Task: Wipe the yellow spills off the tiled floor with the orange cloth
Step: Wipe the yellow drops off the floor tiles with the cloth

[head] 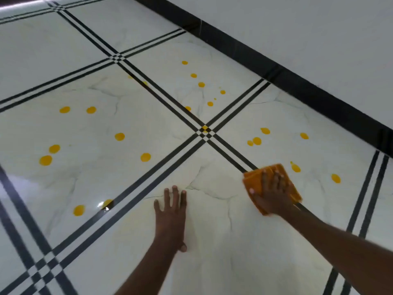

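The left hand (171, 206) is lying flat on the white tiled floor (223, 241), fingers straight, grasping nothing. Right of it, the right hand (271, 193) is pressing, fingers spread, on the folded orange cloth (254, 179). Round yellow spills (145, 157) are dotting surrounding tiles.

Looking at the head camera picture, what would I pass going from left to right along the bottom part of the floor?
Yellow spill → spill on the black stripe → left hand flat on the floor → right hand pressing the orange cloth → teardrop spill → last spill.
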`<state>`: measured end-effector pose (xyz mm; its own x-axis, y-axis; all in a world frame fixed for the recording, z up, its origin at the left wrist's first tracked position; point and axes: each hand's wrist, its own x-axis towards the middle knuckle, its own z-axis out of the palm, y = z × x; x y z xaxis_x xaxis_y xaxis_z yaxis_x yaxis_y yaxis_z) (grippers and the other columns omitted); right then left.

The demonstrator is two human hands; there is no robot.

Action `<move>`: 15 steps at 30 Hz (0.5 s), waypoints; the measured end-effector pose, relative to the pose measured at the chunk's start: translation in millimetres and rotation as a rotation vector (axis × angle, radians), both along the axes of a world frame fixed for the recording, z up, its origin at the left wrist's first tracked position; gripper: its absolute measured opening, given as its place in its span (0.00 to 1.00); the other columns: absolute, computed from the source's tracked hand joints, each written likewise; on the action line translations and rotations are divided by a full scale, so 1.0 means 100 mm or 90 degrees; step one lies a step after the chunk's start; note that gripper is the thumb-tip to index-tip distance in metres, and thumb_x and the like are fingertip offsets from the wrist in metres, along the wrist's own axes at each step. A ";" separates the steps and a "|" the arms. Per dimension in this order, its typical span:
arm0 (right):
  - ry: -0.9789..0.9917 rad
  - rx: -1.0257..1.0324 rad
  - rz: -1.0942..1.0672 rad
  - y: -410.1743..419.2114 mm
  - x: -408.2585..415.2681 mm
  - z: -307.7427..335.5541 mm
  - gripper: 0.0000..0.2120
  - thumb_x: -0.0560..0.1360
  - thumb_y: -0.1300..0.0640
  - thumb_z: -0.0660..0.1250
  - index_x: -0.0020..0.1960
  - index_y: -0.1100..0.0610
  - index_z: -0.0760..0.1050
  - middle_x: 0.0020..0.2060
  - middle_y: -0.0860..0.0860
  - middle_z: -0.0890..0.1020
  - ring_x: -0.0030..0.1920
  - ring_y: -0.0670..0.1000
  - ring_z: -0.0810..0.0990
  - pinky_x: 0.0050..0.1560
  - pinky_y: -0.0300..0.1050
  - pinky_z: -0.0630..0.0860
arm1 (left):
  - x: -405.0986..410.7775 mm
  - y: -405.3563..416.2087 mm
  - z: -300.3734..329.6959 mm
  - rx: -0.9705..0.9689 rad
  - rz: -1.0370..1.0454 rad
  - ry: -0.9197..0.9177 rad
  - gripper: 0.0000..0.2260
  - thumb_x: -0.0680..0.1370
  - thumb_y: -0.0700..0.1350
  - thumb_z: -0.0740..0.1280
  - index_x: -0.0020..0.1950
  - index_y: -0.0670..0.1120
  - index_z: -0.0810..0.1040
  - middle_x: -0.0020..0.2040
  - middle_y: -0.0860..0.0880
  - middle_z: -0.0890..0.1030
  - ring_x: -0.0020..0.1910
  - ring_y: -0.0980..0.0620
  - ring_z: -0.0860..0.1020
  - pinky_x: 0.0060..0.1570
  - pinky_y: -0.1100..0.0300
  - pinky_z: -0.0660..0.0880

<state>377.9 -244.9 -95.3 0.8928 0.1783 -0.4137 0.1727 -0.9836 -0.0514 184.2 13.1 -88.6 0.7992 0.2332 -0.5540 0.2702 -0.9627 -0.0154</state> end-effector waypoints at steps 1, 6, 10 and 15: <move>-0.027 0.012 0.020 0.17 0.14 -0.03 0.48 0.74 0.25 0.42 0.83 0.57 0.49 0.80 0.68 0.52 0.79 0.72 0.52 0.76 0.74 0.51 | 0.00 0.01 0.00 0.002 0.010 0.001 0.70 0.60 0.60 0.82 0.78 0.42 0.29 0.77 0.37 0.28 0.78 0.34 0.33 0.76 0.33 0.46; 0.089 -0.070 0.349 0.92 0.14 0.07 0.58 0.62 0.17 0.28 0.81 0.53 0.31 0.80 0.65 0.37 0.80 0.70 0.38 0.76 0.72 0.39 | 0.04 0.01 0.13 -0.002 0.007 0.031 0.69 0.61 0.61 0.81 0.79 0.45 0.30 0.76 0.41 0.26 0.79 0.37 0.34 0.77 0.37 0.46; 0.092 -0.062 0.380 0.76 0.26 0.44 0.49 0.73 0.24 0.45 0.83 0.52 0.40 0.82 0.61 0.49 0.81 0.67 0.49 0.77 0.70 0.49 | 0.19 0.02 0.45 -0.010 -0.007 0.090 0.65 0.63 0.60 0.81 0.81 0.44 0.36 0.81 0.40 0.39 0.80 0.36 0.41 0.75 0.37 0.59; -0.047 0.007 0.119 0.48 0.41 0.53 0.35 0.79 0.37 0.63 0.76 0.58 0.60 0.68 0.58 0.76 0.68 0.60 0.76 0.66 0.56 0.71 | 0.29 0.02 0.50 -0.007 0.007 0.092 0.61 0.65 0.62 0.78 0.82 0.45 0.39 0.82 0.41 0.42 0.80 0.37 0.44 0.72 0.40 0.66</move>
